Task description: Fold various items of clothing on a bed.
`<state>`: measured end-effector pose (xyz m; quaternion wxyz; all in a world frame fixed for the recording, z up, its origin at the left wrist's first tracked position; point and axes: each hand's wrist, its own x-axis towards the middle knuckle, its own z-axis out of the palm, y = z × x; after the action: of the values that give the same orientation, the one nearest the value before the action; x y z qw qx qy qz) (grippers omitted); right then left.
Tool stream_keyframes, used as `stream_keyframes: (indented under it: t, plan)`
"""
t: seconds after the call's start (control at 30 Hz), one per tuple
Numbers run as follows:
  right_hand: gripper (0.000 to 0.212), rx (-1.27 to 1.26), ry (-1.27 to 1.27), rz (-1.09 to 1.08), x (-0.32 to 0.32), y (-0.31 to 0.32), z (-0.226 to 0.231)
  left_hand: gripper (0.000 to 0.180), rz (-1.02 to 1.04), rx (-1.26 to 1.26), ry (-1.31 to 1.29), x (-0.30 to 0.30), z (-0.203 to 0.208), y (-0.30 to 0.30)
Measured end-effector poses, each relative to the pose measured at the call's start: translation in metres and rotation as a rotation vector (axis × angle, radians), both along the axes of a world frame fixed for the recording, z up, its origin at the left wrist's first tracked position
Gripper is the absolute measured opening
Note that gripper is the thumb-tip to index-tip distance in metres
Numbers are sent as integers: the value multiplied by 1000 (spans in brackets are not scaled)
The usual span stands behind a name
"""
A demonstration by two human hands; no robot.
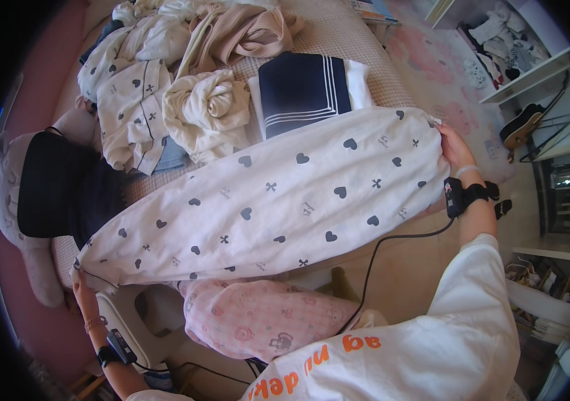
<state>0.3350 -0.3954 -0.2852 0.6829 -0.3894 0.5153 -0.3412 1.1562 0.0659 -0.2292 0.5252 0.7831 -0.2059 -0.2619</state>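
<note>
Stretched across my lap is a long white pajama garment [271, 200] printed with dark hearts and bows; whether it is trousers or a top I cannot tell. My left hand [83, 294] pinches its lower left end, where a dark piped edge shows. At the far right, my right hand [455, 146] grips the opposite upper corner. The cloth hangs taut between them, above my pink checked trousers [258, 317]. Just beyond it on the bed lies a folded navy garment with white stripes [302, 90], partly covered by the pajama cloth's upper edge.
Heaped on the bed [345, 40] are a matching heart-print top [134, 110], a cream bundle [208, 110] and a beige ribbed garment [245, 33]. A black hat-like item [48, 184] and a grey plush toy [38, 267] sit left. Cables run from both wrist devices.
</note>
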Motion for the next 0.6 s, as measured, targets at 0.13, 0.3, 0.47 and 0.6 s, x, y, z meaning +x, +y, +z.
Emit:
stream_keyframes:
  t: [0.13,0.3,0.47,0.6]
  plan:
    - [33,125,55,-83,-5,-7,2,30,35,-81,-47,-15,13,-17]
    - [31,198,104,-63,4,-7,9,29,81,-130,-237,-48,29,-21]
    - [30,7,41,94,-20,-16,-13,32,128,-193,-254,-56,41,-14]
    - [44,103,225,85,-61,-19,-29,30,11,-423,-24,-92,65,-46]
